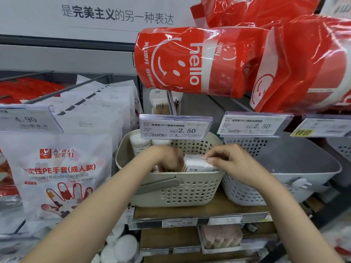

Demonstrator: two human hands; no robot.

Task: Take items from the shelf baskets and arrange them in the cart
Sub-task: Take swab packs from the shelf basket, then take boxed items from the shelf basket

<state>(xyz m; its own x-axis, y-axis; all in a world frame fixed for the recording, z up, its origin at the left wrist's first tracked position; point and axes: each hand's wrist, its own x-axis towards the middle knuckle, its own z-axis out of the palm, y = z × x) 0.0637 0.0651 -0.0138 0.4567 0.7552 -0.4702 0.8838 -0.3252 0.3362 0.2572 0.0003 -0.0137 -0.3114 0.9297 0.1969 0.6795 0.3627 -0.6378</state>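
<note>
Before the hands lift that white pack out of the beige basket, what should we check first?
1. Right hand grips the white pack: ok, its fingertips pinch the pack's top edge.
2. Left hand has a hold too: cannot tell, its fingers are down inside the beige basket, hidden behind the pack.
3. Way up is free: not ok, the price tag hangs just over the basket's back part.
4. Basket sits steady on the shelf: ok, it rests flat.
5. Cotton swab tubs at the back are out of the way: ok, apart from the pack.
6. Cart is ready: cannot tell, none in view.
</note>
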